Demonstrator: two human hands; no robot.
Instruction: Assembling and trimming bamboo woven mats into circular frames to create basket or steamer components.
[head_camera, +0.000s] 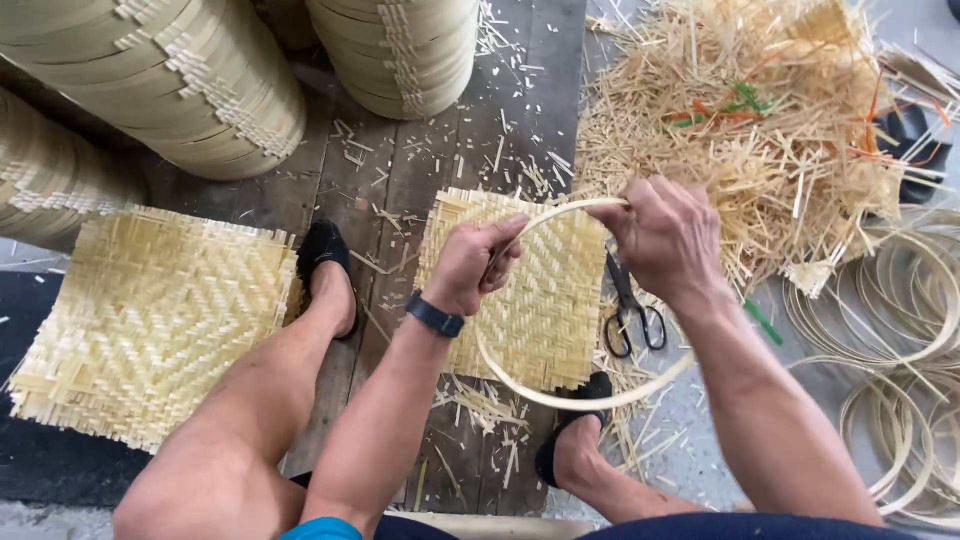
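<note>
Bare knees and forearms filled the near edge. Above them the left hand (470, 262) and the right hand (668, 240) were both closed on a thin bamboo hoop (560, 398), held over a woven bamboo mat (545, 310) on the plank floor (400, 170). Bent that tightly, the strip could spring loose or crack, and its overlapping ends were hidden inside the fingers. Scissors (628, 312) lay half under the right wrist, near a foot. Farther off, a trimmings heap (760, 120) and stacked bamboo rims (180, 80) ran out of frame.
</note>
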